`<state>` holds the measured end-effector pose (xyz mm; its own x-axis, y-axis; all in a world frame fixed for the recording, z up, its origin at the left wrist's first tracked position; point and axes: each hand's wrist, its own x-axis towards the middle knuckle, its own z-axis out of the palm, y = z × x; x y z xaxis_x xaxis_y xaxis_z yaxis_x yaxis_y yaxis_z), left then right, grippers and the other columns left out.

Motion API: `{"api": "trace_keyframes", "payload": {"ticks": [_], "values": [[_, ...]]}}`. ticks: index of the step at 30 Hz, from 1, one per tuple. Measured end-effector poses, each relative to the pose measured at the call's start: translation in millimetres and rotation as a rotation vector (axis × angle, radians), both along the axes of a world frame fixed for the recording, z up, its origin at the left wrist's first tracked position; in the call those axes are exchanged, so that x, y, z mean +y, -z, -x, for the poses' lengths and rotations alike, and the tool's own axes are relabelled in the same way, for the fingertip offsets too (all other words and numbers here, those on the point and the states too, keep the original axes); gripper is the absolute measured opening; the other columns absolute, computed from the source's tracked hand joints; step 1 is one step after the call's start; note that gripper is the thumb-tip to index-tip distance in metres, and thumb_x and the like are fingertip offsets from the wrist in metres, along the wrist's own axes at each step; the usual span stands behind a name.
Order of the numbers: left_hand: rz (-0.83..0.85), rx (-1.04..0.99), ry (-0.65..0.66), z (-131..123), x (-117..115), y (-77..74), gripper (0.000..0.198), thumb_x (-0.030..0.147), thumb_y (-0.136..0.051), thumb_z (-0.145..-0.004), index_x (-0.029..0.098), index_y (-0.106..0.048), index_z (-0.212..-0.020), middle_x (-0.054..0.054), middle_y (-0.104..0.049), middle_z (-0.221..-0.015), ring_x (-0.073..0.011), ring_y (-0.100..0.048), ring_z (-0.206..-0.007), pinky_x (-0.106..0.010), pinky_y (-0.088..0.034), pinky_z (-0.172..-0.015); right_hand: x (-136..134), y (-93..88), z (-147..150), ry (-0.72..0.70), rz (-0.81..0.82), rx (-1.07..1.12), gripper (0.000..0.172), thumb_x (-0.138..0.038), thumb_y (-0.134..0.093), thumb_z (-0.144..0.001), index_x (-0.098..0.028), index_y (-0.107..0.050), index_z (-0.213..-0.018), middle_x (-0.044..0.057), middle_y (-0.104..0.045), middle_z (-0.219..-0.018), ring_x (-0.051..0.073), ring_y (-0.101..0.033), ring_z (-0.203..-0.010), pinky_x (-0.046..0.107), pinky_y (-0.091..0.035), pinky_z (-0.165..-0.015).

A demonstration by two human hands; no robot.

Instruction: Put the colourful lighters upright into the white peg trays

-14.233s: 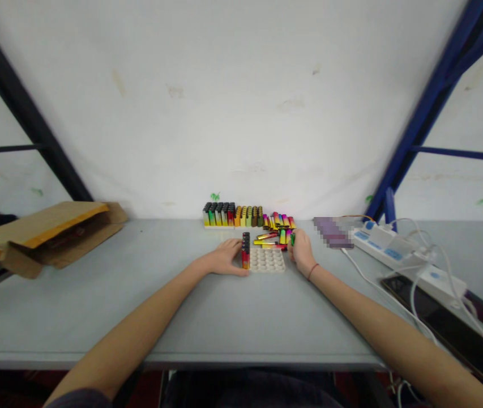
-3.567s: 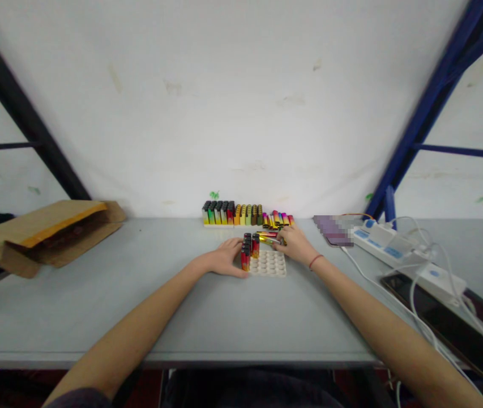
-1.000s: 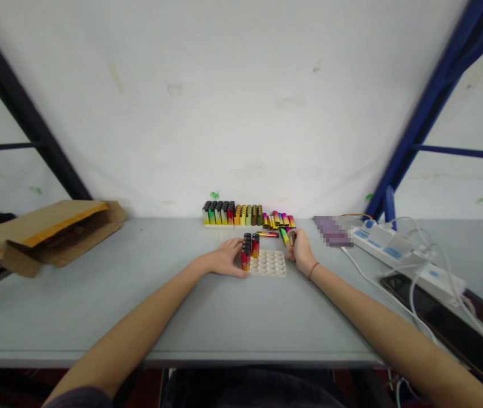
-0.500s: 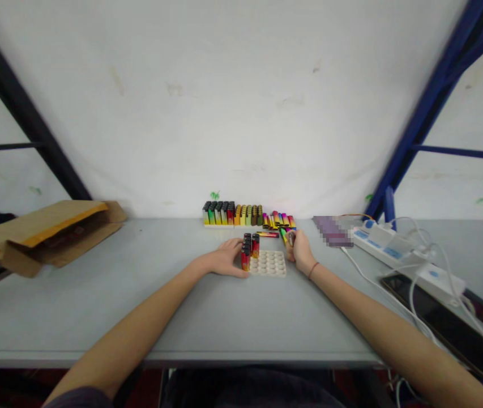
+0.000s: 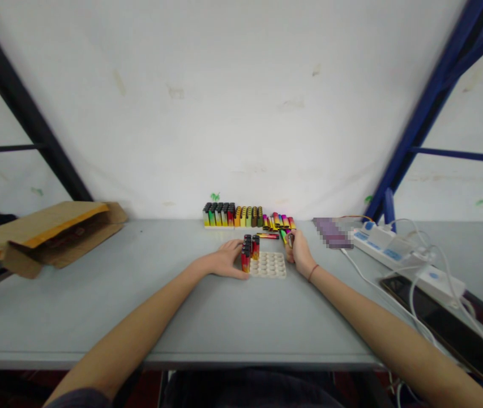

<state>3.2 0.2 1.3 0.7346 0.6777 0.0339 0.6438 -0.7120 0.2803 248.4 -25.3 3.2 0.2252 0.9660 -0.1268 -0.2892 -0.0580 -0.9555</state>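
A white tray (image 5: 274,265) with rows of round holes lies mid-table. Several red lighters (image 5: 246,259) with black tops stand upright at its left end. My left hand (image 5: 223,260) clasps that end, thumb along the front edge and fingers towards the back. Right of the tray, my right hand (image 5: 300,253) is closed around a lighter (image 5: 290,240); its shiny metal top shows and most of its body is hidden by my fingers. Beside those fingers lies a green-and-yellow lighter (image 5: 283,236). Another red lighter (image 5: 268,236) lies flat behind the tray.
Near the wall stand rows of black-topped lighters (image 5: 218,215) and yellow-to-olive lighters (image 5: 248,216), beside a loose pile of colourful lighters (image 5: 278,221). A brown paper bag (image 5: 50,229) lies left. On the right are a power strip (image 5: 411,263), white cables and a dark phone (image 5: 440,323).
Hardly anything differs. Both hands keep their places and grips; the whole view has shifted very slightly.
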Motion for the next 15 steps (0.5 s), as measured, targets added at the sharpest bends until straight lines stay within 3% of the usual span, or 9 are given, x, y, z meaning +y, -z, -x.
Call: {"api": "trace_keyframes", "payload": {"ticks": [8,15], "values": [[0.017,-0.007,-0.008,-1.6,-1.9,-2.1,0.095,0.066,-0.069,-0.066,0.014,-0.037,-0.138,-0.016,-0.035,-0.145,-0.039,-0.03,-0.136,-0.045,-0.023,-0.114,1.8,9.2,-2.3,0.066,-0.102,-0.062,0.035,-0.037,-0.036,-0.085,-0.024,-0.028,-0.054,-0.007,-0.025,-0.034,0.008,-0.017,-0.03,0.021,-0.014,-0.028],[0.016,-0.019,0.003,-1.4,-1.5,-1.8,0.096,0.064,-0.07,-0.066,0.012,-0.036,-0.139,-0.019,-0.035,-0.145,-0.0385,-0.031,-0.135,-0.046,-0.023,-0.115,2.0,7.4,-2.5,0.059,-0.073,-0.037,0.032,-0.032,-0.034,-0.085,-0.024,-0.031,-0.054,-0.007,-0.025,-0.034,0.008,-0.018,-0.029,0.021,-0.014,-0.028]]}}
